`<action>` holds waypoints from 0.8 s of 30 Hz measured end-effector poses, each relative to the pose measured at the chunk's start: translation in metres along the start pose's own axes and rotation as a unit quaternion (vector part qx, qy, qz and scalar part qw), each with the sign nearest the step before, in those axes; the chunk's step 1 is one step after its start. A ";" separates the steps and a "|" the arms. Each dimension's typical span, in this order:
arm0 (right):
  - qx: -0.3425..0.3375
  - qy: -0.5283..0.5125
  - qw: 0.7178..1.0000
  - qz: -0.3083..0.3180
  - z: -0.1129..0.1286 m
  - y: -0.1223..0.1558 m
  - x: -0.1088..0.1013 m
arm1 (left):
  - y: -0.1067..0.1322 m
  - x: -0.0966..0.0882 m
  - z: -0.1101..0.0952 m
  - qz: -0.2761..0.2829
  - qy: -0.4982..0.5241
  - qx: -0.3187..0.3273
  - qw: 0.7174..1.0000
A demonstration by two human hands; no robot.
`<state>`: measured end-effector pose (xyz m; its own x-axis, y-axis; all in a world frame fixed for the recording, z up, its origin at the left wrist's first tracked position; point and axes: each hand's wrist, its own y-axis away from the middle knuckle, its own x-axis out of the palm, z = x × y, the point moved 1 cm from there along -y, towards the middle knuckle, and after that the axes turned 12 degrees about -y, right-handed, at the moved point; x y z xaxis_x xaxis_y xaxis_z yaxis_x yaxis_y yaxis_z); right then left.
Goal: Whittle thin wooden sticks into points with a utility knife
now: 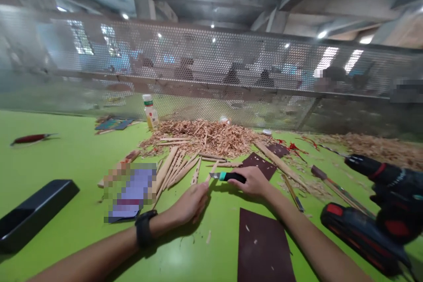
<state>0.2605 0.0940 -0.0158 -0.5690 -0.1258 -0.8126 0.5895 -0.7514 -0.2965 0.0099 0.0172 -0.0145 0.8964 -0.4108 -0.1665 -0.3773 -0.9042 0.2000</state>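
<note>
My right hand (253, 181) is closed round a knife (228, 176) with a black and teal handle, its short blade pointing left. My left hand (191, 204) lies on the green table (66, 158) just left of the blade, fingers pressed together at the tip of a thin wooden stick (212, 170); whether it grips the stick is unclear. A black watch (144, 228) is on my left wrist. Several carved wooden sticks (175, 168) lie side by side just beyond my left hand.
A heap of wood shavings (205, 135) lies behind the sticks, with a small bottle (151, 113) at its left. Brown sandpaper sheets (264, 249) lie near me. A red and black cordless drill (380, 211) sits at right, a dark case (29, 216) at left. A perforated metal screen (211, 75) backs the table.
</note>
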 end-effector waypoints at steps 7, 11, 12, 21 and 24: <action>0.006 0.018 1.000 -0.019 -0.004 -0.001 -0.001 | 0.001 0.004 0.000 -0.040 -0.037 0.013 0.998; -0.002 0.004 1.000 -0.023 -0.004 -0.004 -0.001 | 0.001 0.002 0.003 -0.048 -0.052 0.019 0.997; 0.011 -0.005 1.000 -0.026 -0.006 -0.004 -0.003 | 0.003 0.002 0.004 -0.050 -0.056 0.022 0.997; 0.114 0.049 0.984 -0.126 -0.026 0.007 -0.039 | 0.020 0.015 0.000 0.045 0.054 0.008 0.998; 0.108 0.037 0.988 -0.108 -0.015 0.004 -0.028 | 0.012 0.009 -0.003 0.014 0.096 -0.004 0.995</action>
<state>0.2876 0.1044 -0.0018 -0.6196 0.0950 -0.7791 0.3178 -0.8773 -0.3597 0.0146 0.0032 -0.0112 0.9134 -0.4062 0.0263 -0.4024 -0.8913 0.2090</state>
